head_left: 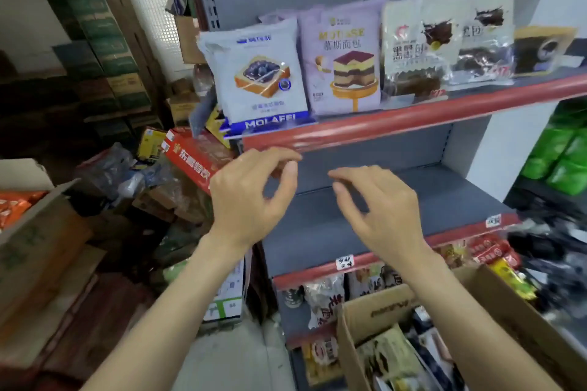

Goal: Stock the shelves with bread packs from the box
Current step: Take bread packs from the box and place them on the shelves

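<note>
Shop shelving ahead, both hands empty, left hand (251,200) and right hand (381,209) half-open before the bare middle shelf (365,225); box (381,311) of bread packs (390,355) sits below-right, nearer the right.

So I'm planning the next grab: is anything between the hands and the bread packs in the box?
Nothing visible. Both the left hand and the right hand are empty above the open box, and its bread packs lie uncovered.
</note>
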### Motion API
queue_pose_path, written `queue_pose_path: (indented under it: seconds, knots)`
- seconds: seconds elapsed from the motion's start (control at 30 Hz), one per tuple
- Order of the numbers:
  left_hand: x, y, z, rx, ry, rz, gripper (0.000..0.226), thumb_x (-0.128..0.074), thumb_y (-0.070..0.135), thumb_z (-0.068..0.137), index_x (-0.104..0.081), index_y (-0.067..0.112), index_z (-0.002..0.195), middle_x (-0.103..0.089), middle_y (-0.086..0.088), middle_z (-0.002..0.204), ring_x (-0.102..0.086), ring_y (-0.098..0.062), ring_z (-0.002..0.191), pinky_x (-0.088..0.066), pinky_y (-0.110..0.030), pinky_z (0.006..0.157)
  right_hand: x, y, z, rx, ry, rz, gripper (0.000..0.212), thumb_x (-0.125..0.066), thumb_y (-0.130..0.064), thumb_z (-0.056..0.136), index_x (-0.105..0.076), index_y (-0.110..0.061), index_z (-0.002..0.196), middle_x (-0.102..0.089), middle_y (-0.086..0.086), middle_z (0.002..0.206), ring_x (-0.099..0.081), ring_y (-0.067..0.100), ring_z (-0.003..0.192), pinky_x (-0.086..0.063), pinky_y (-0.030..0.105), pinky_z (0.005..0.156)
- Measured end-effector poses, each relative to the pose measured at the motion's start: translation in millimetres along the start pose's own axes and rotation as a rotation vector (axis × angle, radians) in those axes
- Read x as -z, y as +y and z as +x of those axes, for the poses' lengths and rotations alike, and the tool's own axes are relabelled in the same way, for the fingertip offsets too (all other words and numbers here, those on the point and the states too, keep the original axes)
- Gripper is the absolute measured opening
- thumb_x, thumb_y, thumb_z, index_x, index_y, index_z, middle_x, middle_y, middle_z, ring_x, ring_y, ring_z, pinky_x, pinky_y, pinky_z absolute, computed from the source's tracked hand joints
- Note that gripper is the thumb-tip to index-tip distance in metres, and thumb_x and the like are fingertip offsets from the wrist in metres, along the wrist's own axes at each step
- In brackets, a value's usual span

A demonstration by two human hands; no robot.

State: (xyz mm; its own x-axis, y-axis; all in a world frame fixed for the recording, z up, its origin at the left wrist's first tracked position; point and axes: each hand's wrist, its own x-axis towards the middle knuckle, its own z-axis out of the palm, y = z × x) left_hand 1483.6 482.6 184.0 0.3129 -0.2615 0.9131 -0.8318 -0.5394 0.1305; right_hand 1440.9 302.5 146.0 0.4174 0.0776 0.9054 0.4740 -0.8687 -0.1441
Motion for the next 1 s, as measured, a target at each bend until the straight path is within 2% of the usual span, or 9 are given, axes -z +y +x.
queue_pose_path:
  seconds: [0.1,0.2,0.27,0.3,0.37,0.53,0.63,0.8,1.0]
  knots:
    - [-35.4,29.3,-50.6,-0.012,-0.252,-0.111,0.025,-0.049,0.026,0.093,-0.072,0.017,0.089,-0.068,0.009,0.07,-0.062,-0.008,0.064,-0.049,-0.023,0.061,28.3,28.0,-68.4,-0.158,-0.309,-0.061,0.024,-0.046,-0.03,0.092,-0.067,-0.018,0.091,-0.067,-0.006,0.074,-0.065,0.017,0.066,-0.052,0.031,0.053]
    - [-77.5,53.5,-104.5,0.138,-0.644,-0.118,0.025,-0.045,0.039,0.089,-0.066,0.029,0.098,-0.07,0.012,0.083,-0.066,-0.013,0.077,-0.053,-0.031,0.061,59.8,68.6,-145.9,-0.379,-0.642,-0.057,0.023,-0.048,-0.035,0.091,-0.066,-0.022,0.096,-0.068,-0.005,0.079,-0.065,0.018,0.065,-0.045,0.026,0.043]
    - [-107.9,68.2,-139.9,0.246,-0.923,-0.117,0.031,-0.043,0.045,0.087,-0.061,0.034,0.109,-0.069,0.013,0.102,-0.065,-0.014,0.094,-0.054,-0.033,0.071,79.7,99.6,-196.1,-0.504,-0.869,-0.053,0.022,-0.049,-0.034,0.095,-0.064,-0.023,0.107,-0.067,-0.002,0.091,-0.064,0.018,0.074,-0.044,0.025,0.048]
    - [-122.8,74.6,-157.6,0.31,-1.037,-0.12,0.032,-0.045,0.044,0.089,-0.059,0.035,0.115,-0.066,0.015,0.108,-0.062,-0.011,0.099,-0.052,-0.032,0.077,87.7,114.9,-220.6,-0.561,-0.965,-0.052,0.024,-0.047,-0.034,0.097,-0.061,-0.023,0.113,-0.066,0.0,0.099,-0.063,0.018,0.082,-0.047,0.026,0.057]
    - [-150.3,88.6,-190.8,0.477,-1.191,-0.139,0.03,-0.05,0.039,0.093,-0.054,0.035,0.123,-0.061,0.019,0.113,-0.057,-0.002,0.103,-0.049,-0.027,0.081,102.1,140.7,-264.1,-0.667,-1.113,-0.048,0.03,-0.045,-0.032,0.099,-0.055,-0.021,0.126,-0.061,0.002,0.114,-0.06,0.018,0.095,-0.046,0.026,0.07]
    - [-217.3,132.7,-266.7,1.046,-1.116,-0.303,0.024,-0.057,0.02,0.092,-0.059,0.028,0.115,-0.062,0.015,0.103,-0.058,-0.004,0.102,-0.043,-0.019,0.084,117.4,185.4,-355.9,-0.81,-1.189,0.01,0.035,-0.052,-0.029,0.096,-0.05,-0.023,0.13,-0.058,0.002,0.118,-0.056,0.023,0.102,-0.045,0.029,0.072]
    - [-254.2,147.5,-312.8,1.229,-1.059,-0.28,0.023,-0.057,0.014,0.092,-0.06,0.02,0.114,-0.065,0.004,0.109,-0.059,-0.01,0.105,-0.04,-0.016,0.085,110.8,200.3,-395.0,-0.858,-1.176,0.018,0.035,-0.053,-0.025,0.095,-0.05,-0.022,0.13,-0.058,0.003,0.121,-0.052,0.025,0.108,-0.043,0.03,0.078]
    - [-296.8,148.2,-388.7,1.241,-1.232,-0.167,0.029,-0.058,0.018,0.09,-0.058,0.022,0.118,-0.064,0.007,0.115,-0.06,-0.012,0.105,-0.04,-0.019,0.076,88.1,212.1,-457.8,-0.906,-1.262,0.151,0.037,-0.055,-0.018,0.094,-0.051,-0.017,0.13,-0.056,0.007,0.125,-0.047,0.029,0.119,-0.044,0.039,0.093]
    - [-309.8,160.3,-452.8,1.067,-1.645,-0.142,0.053,-0.063,0.028,0.086,-0.043,0.024,0.135,-0.048,-0.002,0.137,-0.052,-0.022,0.117,-0.047,-0.034,0.087,62.5,190.0,-518.8,-0.848,-1.375,0.121,0.042,-0.056,-0.009,0.088,-0.05,-0.01,0.13,-0.053,0.011,0.128,-0.047,0.033,0.118,-0.044,0.044,0.094]
